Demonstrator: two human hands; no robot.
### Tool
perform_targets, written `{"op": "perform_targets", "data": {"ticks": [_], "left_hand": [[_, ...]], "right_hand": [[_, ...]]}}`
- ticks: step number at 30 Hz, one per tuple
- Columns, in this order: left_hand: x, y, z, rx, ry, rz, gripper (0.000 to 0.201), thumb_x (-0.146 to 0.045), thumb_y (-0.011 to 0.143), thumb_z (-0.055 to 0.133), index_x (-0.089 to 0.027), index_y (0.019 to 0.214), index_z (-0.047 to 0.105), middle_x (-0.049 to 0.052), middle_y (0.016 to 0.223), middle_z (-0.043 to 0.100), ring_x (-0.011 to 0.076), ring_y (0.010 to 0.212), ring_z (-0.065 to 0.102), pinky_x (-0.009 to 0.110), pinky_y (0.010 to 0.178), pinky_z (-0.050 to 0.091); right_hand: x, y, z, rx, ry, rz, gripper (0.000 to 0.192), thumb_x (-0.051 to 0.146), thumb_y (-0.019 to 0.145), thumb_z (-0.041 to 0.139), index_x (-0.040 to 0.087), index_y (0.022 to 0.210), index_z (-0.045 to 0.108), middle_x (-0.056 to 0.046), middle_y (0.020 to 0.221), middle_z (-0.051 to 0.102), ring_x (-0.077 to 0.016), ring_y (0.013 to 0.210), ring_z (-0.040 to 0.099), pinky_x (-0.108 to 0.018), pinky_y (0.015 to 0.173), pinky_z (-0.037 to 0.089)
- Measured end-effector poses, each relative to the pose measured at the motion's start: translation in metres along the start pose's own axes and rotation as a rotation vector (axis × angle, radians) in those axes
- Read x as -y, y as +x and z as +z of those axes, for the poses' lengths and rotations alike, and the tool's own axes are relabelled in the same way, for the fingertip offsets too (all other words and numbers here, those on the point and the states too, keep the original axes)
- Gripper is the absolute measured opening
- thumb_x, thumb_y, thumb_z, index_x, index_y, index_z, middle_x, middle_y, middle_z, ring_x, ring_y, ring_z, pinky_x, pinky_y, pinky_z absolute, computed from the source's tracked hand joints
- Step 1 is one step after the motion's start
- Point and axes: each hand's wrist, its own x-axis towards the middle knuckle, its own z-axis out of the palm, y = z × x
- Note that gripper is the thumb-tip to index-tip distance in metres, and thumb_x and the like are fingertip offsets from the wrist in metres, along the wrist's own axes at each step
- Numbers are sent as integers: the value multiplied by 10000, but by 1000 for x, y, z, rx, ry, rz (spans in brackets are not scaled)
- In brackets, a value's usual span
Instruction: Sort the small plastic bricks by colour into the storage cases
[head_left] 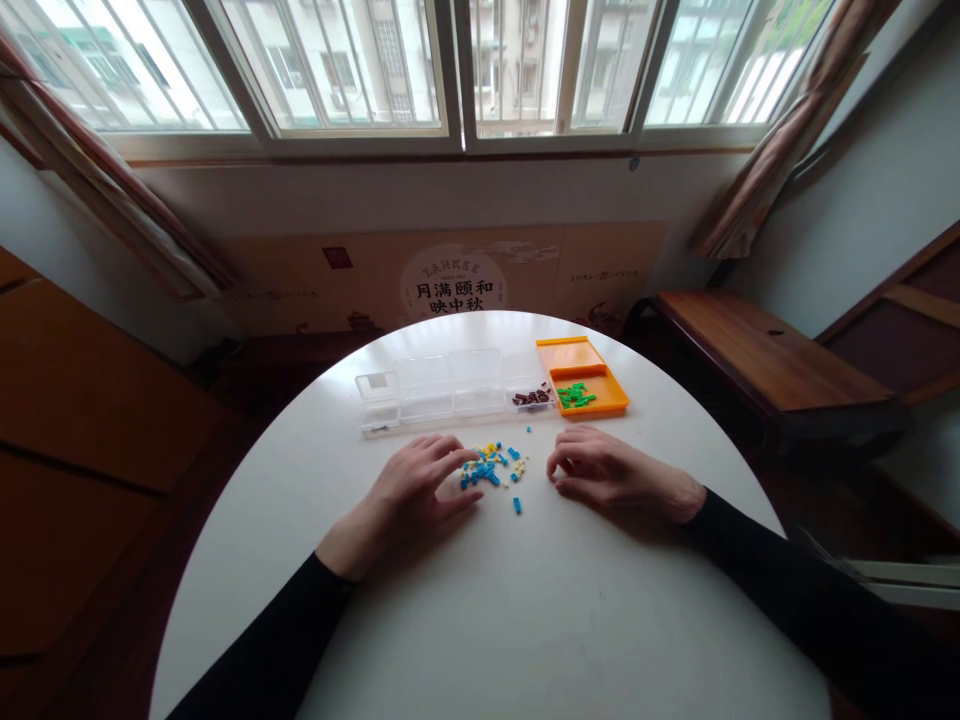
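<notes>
We take the small pile of plastic bricks as our landmark; it lies on the round white counter, a little nearer to us than the clear compartment box. The pile holds blue, yellow and pale pieces, and one blue brick lies alone just on our side of it. Our left hand rests on the counter at the left of the pile, with the fingers loosely curved and the tips touching the edge of the pile; they are not closed on any piece that we can see. Our right hand lies at the right of the pile, a little apart from it, with the fingers bent inward toward the palm, and we cannot tell if a brick is under them. Beyond the pile, the box has a compartment with dark brown pieces, and touching its right end there is an orange tray with green pieces. We judge that these bricks are very light, hard and smooth, so they will slide or scatter easily when pushed, but they will not break. It seems best to take one brick at a time with the thumb and index tips on its two long sides.
</notes>
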Motion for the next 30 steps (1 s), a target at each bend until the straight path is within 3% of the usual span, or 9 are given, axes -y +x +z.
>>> {"op": "perform_targets", "data": {"ticks": [6,13,15,18,20,26,30], "left_hand": [[-3,0,5,-17,-57,-103,247,-433,1032,739,-249,1197,753,65,1063,772,227,909,733,333,797,556],[-3,-1,9,0,-179,-132,207,-402,1028,748,-265,1181,765,64,1101,771,210,917,735,315,811,553],[-2,-2,7,1,-209,-133,210,-382,1011,762,-261,1182,765,69,1103,767,210,922,732,315,819,559],[-3,-2,4,10,-245,-141,205,-297,983,753,-261,1184,761,57,1070,755,205,916,722,308,821,560],[-4,-1,3,9,-256,-148,197,-259,969,741,-261,1165,761,49,1039,749,202,909,717,302,821,559],[-5,1,6,0,-271,-165,116,-237,998,694,-255,1078,775,37,972,732,169,822,680,274,761,534],[-6,3,3,9,-299,-157,106,-267,1003,702,-242,1078,773,49,984,736,178,840,682,295,793,551]], "right_hand": [[0,7,17,-33,1,-43,126,257,1116,624,214,1015,686,-61,982,680,-203,901,608,-346,825,506],[9,16,34,-84,56,-68,104,186,1090,631,231,1163,690,-87,1132,743,-231,1061,671,-377,947,563],[12,14,34,-84,36,-69,74,273,1076,697,226,1132,689,-87,1112,751,-237,1039,674,-384,933,562],[15,13,35,-71,-14,-87,335,491,982,838,225,1130,699,-80,1070,749,-245,987,669,-392,911,545],[17,15,38,-63,-49,-85,389,533,965,846,229,1165,710,-72,1052,738,-239,966,660,-386,910,531],[19,29,49,-50,-84,-110,157,371,1064,734,242,1155,732,-64,1062,721,-213,962,644,-356,925,507],[14,39,50,-53,-100,-153,116,330,1082,693,241,1150,721,-57,1063,712,-202,938,622,-343,890,502]]}}
